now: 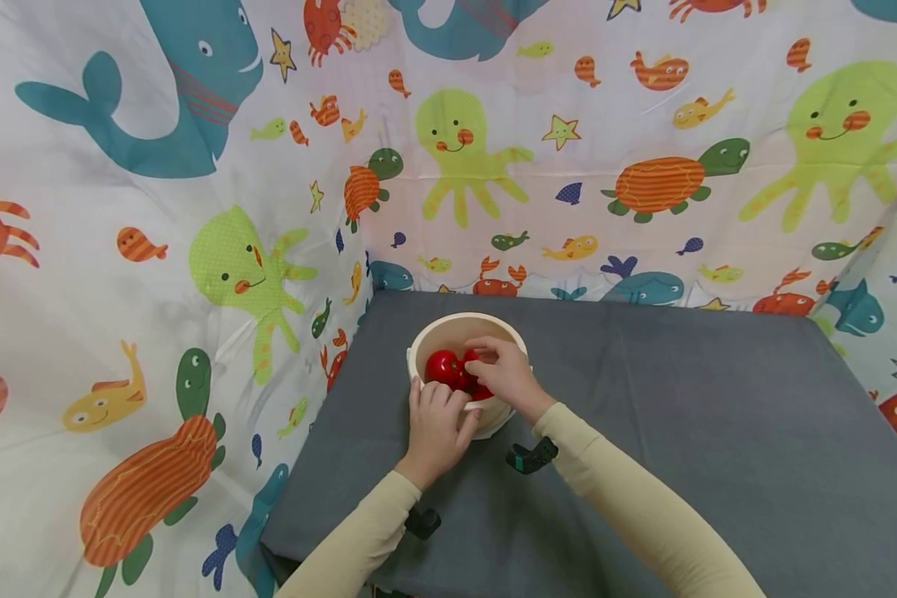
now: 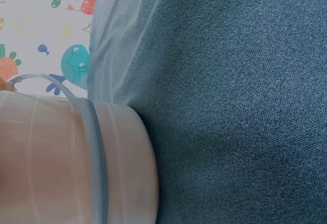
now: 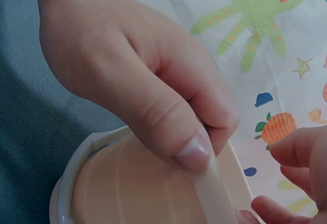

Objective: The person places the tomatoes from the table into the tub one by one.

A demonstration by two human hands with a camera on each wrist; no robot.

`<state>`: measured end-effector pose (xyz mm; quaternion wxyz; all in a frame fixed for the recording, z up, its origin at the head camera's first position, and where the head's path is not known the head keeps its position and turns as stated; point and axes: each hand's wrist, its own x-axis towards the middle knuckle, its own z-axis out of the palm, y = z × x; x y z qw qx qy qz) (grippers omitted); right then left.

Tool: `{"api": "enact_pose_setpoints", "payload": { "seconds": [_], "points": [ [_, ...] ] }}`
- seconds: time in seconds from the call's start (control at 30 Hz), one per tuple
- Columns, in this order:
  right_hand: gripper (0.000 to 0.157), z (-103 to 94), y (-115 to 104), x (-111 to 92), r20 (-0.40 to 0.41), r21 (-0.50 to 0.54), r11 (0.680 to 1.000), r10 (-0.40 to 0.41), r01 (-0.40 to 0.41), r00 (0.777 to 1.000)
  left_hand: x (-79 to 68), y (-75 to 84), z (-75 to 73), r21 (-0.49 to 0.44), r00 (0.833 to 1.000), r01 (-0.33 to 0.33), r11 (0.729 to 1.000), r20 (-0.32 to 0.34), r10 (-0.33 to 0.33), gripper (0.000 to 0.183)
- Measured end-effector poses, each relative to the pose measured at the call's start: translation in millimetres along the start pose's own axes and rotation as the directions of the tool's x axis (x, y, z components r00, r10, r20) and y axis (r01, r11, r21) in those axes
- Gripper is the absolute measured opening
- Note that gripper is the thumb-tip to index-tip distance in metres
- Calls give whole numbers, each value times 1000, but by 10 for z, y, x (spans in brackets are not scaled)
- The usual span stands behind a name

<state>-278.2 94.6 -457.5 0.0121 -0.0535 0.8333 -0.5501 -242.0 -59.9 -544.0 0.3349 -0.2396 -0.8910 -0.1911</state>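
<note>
A cream bucket [image 1: 469, 321] stands on the grey cloth, with several shiny, round red fruits [image 1: 444, 367] inside it. My left hand [image 1: 435, 428] grips the bucket's near left rim, its fingers over the lip and the thumb along the outer wall. Inside the opening from the right, my right hand [image 1: 507, 372] has curled fingers and thumb at one red fruit, whose red shows between them. In the right wrist view that thumb overlaps the bucket lip [image 3: 217, 198], and the fruits are hidden behind the wall. The left wrist view shows only the bucket's side [image 2: 51, 157] and its handle [image 2: 94, 147].
The grey cloth [image 1: 688, 432] spreads over the table, mostly to the right of the bucket. A white curtain [image 1: 284, 274] printed with sea animals hangs along the left and back edges. Each wrist carries a small black camera mount [image 1: 532, 457].
</note>
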Motion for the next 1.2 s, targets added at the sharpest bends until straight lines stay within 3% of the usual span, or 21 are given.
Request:
{"api": "enact_pose_setpoints", "payload": {
  "seconds": [0.17, 0.33, 0.7, 0.87, 1.03, 1.2],
  "points": [
    [39, -199, 63, -84, -46, 79, 997, 10, -7, 999, 1, 15, 21, 3, 1000, 1, 1000, 22, -1, 20],
    [40, -560, 233, -192, -105, 102, 994, 48, -38, 993, 15, 35, 22, -6, 999, 6, 1000, 46, -6, 21],
    [48, -1358, 1036, -670, -151, -117, 984, 114, -133, 982, -10, -11, -43, -21, 996, 19, 1000, 91, -17, 20],
    [51, -1552, 1289, -896, -180, -189, 964, 155, -189, 971, -18, -54, -221, -48, 978, 39, 998, 208, -28, 27],
    [56, -1767, 1363, -1018, -173, -291, 929, 183, -228, 968, 63, -79, -454, -110, 951, 44, 993, 308, -8, 35],
    [62, -2057, 1247, -1016, -173, -411, 876, 198, -254, 965, 308, -178, -600, -113, 934, 50, 992, 358, -7, 39]
  ]
}}
